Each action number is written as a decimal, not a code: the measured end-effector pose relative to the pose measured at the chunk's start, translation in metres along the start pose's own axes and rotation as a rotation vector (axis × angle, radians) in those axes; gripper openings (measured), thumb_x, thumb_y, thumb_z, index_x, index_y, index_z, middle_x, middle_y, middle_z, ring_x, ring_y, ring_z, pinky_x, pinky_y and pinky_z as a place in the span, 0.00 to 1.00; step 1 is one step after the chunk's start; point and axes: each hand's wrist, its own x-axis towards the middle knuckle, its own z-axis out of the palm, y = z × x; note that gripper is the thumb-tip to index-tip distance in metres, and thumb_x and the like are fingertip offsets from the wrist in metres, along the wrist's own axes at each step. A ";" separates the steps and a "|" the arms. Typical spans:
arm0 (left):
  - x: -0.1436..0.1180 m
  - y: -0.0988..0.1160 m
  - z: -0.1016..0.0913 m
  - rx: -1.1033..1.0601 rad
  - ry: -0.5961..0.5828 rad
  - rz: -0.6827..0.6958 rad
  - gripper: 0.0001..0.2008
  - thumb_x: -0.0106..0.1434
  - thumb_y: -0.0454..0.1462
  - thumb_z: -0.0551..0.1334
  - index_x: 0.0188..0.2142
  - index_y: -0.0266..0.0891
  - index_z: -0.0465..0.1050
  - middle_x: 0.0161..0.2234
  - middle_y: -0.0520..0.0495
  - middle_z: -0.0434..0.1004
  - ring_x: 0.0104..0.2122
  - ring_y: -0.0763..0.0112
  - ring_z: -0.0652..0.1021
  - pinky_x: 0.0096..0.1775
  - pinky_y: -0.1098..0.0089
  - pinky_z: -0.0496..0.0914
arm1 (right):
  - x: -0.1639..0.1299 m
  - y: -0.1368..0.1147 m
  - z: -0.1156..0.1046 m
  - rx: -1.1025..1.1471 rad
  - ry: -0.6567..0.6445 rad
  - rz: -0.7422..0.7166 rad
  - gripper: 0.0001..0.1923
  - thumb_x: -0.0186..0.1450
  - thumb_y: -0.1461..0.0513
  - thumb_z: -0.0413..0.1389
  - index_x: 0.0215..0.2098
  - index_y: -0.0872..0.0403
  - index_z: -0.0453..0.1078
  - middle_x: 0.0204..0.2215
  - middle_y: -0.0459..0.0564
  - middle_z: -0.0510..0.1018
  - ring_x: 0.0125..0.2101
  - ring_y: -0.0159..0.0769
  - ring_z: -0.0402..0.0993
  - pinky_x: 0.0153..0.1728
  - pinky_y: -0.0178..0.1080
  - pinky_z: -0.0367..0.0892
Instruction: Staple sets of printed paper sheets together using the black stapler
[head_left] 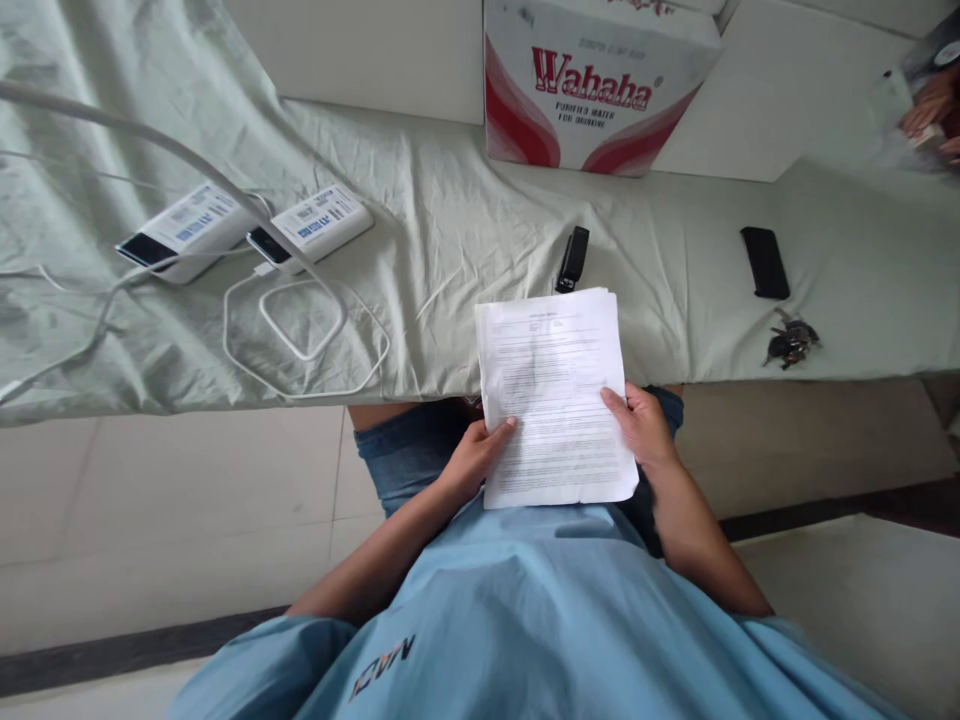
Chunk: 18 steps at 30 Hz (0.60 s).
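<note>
At the far left, two white power banks [322, 222] lie on the pale green tablecloth [435, 250], and a slack white cable [112, 119] crosses over them and loops near the front edge; a sweeping left forearm could snag it and drag them along. The left hand [480, 455] pinches the lower left side of some printed sheets [555, 400], held above the lap with their top over the table. Their edges don't quite line up, so a loosened thumb might let pages slide down. Just past their top lies a black stapler [573, 260], in the way of any forward push, with a Wahaha water carton [592, 110] behind. The right hand [645, 425] grips the sheets' right edge. Farther right lie a black phone [765, 262] and a bunch of keys [793, 342], well clear; beyond, another person's hands [926, 115] show in the corner.
</note>
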 end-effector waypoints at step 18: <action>0.072 0.155 0.008 0.451 -0.150 0.904 0.26 0.61 0.56 0.72 0.45 0.36 0.84 0.46 0.40 0.88 0.48 0.53 0.84 0.54 0.57 0.77 | 0.082 -0.091 -0.025 0.021 0.101 -0.600 0.25 0.55 0.45 0.74 0.46 0.45 0.81 0.43 0.48 0.88 0.52 0.49 0.83 0.61 0.58 0.75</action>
